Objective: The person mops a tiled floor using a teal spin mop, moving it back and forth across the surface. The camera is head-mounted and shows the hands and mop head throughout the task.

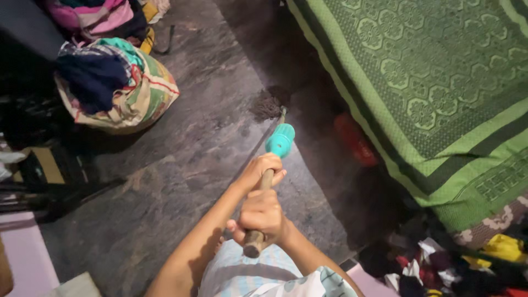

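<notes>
Right hand (263, 215): nearest the viewer, fingers wrapped tight round the near end of a wooden mop handle (263, 206), just above its cut end.
Left hand (263, 169): farther along the same handle, closed round it, just beyond the right hand and close to it.
Mop direction: the long axis runs from the near cut end away and slightly right, down to the floor; a teal plastic collar (280, 140) sits just past the left hand.
Mop head (268, 104): a dark, stringy clump lying flat on the floor at the far end, just beside the bed's edge.
Floor (181, 165): dark grey stone, an open strip running from near to far between the clutter at left and the bed at right.
Right edge: a bed with a green patterned cover (434, 82) overhangs; a red object (355, 140) lies in the shadow below.
Left edge: a stuffed cloth bag (118, 82) of clothes, well apart from the mop.
Near right: a heap of mixed clothes (456, 267).
</notes>
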